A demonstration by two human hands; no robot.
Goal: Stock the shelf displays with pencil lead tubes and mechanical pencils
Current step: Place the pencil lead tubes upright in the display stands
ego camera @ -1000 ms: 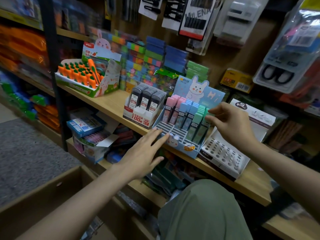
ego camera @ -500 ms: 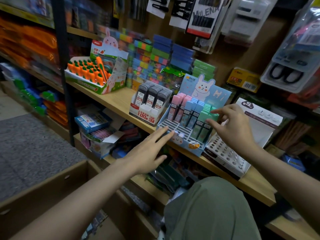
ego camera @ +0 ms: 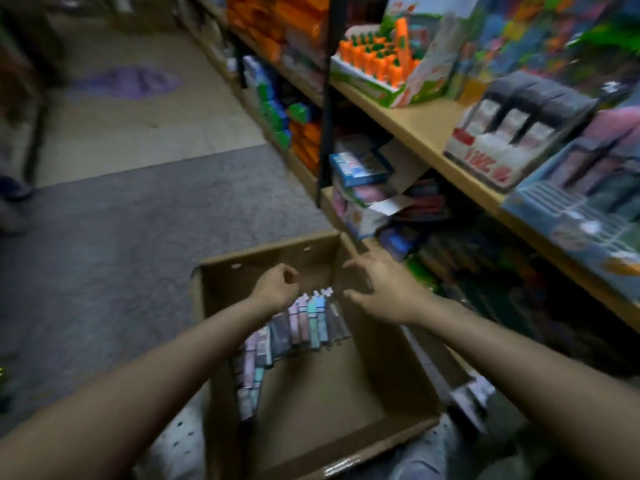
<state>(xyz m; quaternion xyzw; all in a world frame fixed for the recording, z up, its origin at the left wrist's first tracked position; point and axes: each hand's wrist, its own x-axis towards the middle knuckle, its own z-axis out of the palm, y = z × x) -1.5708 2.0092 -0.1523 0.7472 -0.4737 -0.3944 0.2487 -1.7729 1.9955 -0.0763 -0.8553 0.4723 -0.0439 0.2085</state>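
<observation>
Both grips hang over the open cardboard box (ego camera: pixel 398 358) on the floor, neither one touching anything. On the left hand (ego camera: pixel 275 285) the grip is curled loosely, fingers bent toward the palm with nothing between them; on the right hand (ego camera: pixel 375 292) it is spread wide, fingers apart and pointing at the box's far wall. Just below and between the hands, a row of pastel pencil lead tubes (ego camera: pixel 298 327) lies along the box's left side, pink, blue and grey as far as the blur lets one judge. To the right, the wooden shelf (ego camera: pixel 415 123) carries a display of black lead tubes (ego camera: pixel 512 133), a blue slotted display (ego camera: pixel 585 209) beside it, and a carrot-shaped pen display (ego camera: pixel 377 64) farther along.
</observation>
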